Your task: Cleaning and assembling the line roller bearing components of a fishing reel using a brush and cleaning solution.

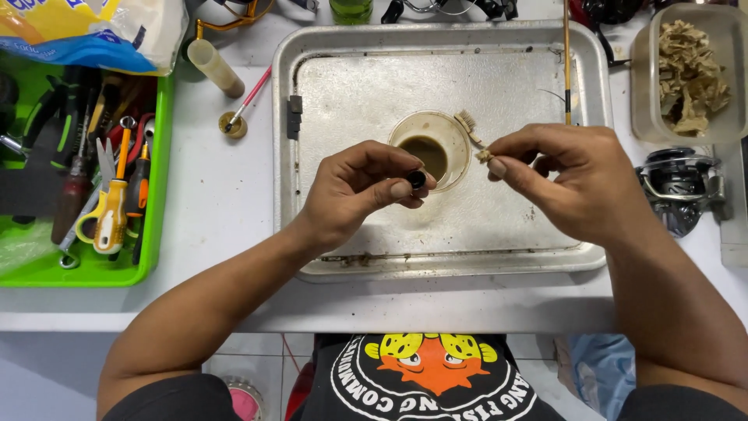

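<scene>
My left hand (360, 189) pinches a small round black part (417, 179) between thumb and fingers, held over a metal tray (312, 47). My right hand (569, 179) grips a small brush (471, 129) by its handle, with the bristles pointing up and left, just right of the black part. Under both sits a small round cup of dark liquid (429, 150) on the tray. The two hands are a short gap apart.
A green bin of hand tools (86, 179) stands at the left. A clear tub of crumpled brown paper (689, 74) is at the right, with a fishing reel (679, 187) below it. A cream tube (214, 68) and a thin rod (567, 62) lie near the tray's far edge.
</scene>
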